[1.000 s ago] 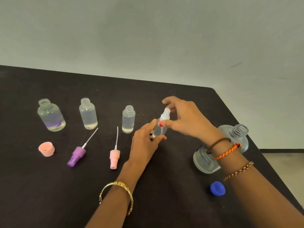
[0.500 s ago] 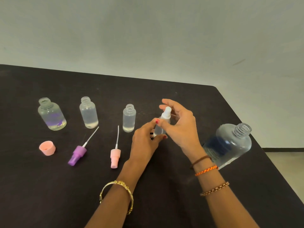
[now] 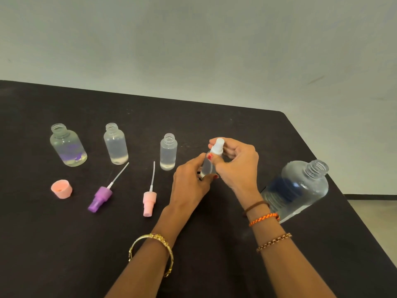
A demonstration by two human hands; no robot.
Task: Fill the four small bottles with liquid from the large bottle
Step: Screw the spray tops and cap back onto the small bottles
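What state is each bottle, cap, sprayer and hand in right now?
Wide small bottle: upright, uncapped, holds liquid.
Second small bottle: upright, uncapped, holds liquid.
Third small bottle: upright, uncapped, holds liquid.
Fourth small bottle: held, white sprayer on its neck.
Large bottle: uncapped, on the table.
Peach cap: off, on the table.
Purple sprayer: lying loose.
Pink sprayer: lying loose.
Left hand: grips the fourth bottle.
Right hand: pinches the white sprayer.

Clear glossy plastic large bottle (image 3: 300, 188) stands on a matt black table (image 3: 64, 244).
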